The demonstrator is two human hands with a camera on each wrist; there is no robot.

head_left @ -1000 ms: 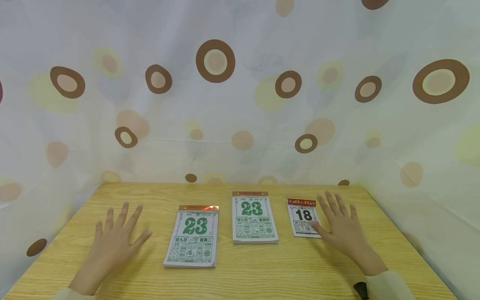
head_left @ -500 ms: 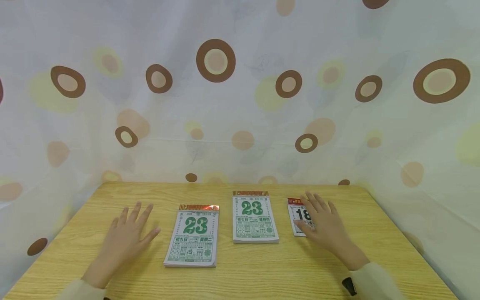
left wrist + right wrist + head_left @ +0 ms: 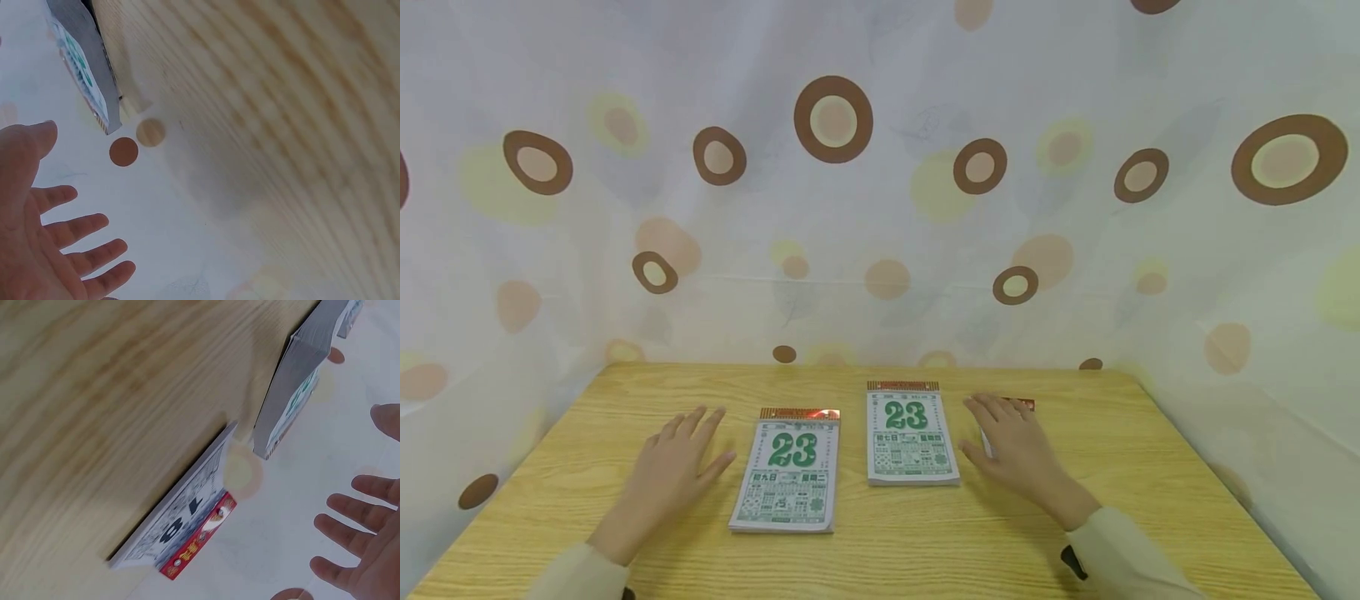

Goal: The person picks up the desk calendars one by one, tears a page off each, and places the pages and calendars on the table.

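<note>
Three tear-off calendars lie on the wooden table. The left calendar [image 3: 784, 479] and the middle calendar [image 3: 912, 442] each show a green 23. My left hand [image 3: 666, 471], fingers spread and holding nothing, is just left of the left calendar; the left wrist view shows a gap between the hand [image 3: 44, 231] and that calendar [image 3: 84, 69]. My right hand [image 3: 1018, 454] hovers over the small calendar, hiding most of it in the head view. In the right wrist view, this small calendar [image 3: 181, 519] has a black 18 and a red header, apart from the extended fingers [image 3: 356, 534].
The light wood-grain table [image 3: 880, 558] has its far edge against a pale curtain [image 3: 887, 208] with brown, peach and yellow circles. That curtain also rises along both sides. A dark item [image 3: 1073, 562] shows at the right sleeve.
Both hands have moved inward: the left rightward towards the left calendar, the right leftward over the small calendar, which it now mostly covers. The calendars stay in place.
</note>
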